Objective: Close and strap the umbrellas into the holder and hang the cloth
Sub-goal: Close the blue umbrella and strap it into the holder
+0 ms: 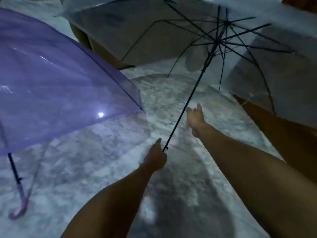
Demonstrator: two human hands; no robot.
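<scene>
The left hand [157, 156] grips the bottom end of the clear umbrella [223, 40], just below the small catch on its black shaft [187, 102]; the canopy is fully spread above and beyond that hand. The right hand [195, 118] hovers with fingers loose and apart, just beside the shaft, partway up from the left hand, holding nothing. To close it well, the right hand should probably slide up the shaft to the runner and draw it down while the left keeps the handle steady (no twisting). A purple umbrella [56, 78], also open, lies on the pale floor [106, 160] well left of the shaft.
</scene>
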